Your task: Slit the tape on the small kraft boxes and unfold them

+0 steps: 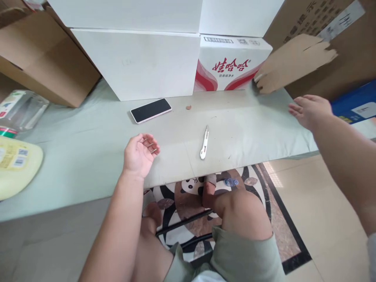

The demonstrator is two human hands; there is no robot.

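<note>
Head view: the white utility knife (205, 143) lies on the table (88, 149), long axis running nearly away from me. My left hand (141, 154), left of the knife and nearer, rests palm-up, fingers loosely curled, perhaps cradling small metal pins (151, 148). My right hand (310, 109), well to the knife's right, hovers spread and empty.

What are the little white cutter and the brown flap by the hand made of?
The cutter looks like smooth white plastic, slightly glossy, with what seems a thin metal blade at its far tip. The flap looks like plain brown cardboard: matte, with rough torn edges. It lies close to the right hand.
</note>
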